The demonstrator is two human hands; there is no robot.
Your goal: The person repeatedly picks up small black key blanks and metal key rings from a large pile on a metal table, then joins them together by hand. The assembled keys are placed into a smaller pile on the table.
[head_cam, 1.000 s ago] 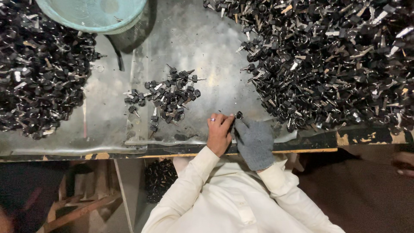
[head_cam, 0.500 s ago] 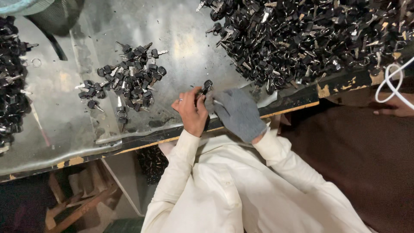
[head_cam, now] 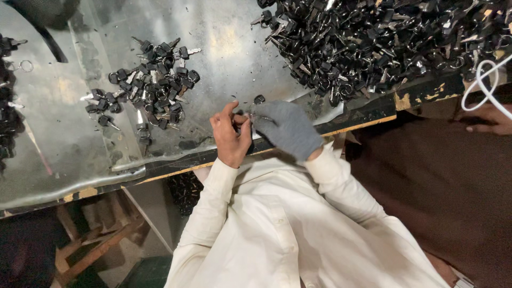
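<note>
Two hands meet at the near edge of the metal-topped desk [head_cam: 234, 48]: the bare left hand [head_cam: 230, 136] and the right hand [head_cam: 285, 128] in a grey knitted glove. Between them they hold one black-headed key [head_cam: 258, 101]; its round black head sticks up past the fingertips, pointing away from the person, while its blade is hidden in the fingers, so its long axis seems to run roughly away from the body. The left grip is pressed together on small metal parts beside the key, index finger raised; the right grip pinches the key below its head. There are three heaps of the same black-headed keys, too many to count: a small loose pile of keys [head_cam: 149, 88] to the left of the hands, a big heap of keys [head_cam: 384, 40] at the far right, and a dark heap [head_cam: 8, 106] at the left edge. A white cord [head_cam: 480, 88] loops at the right edge. No labels are readable.
</note>
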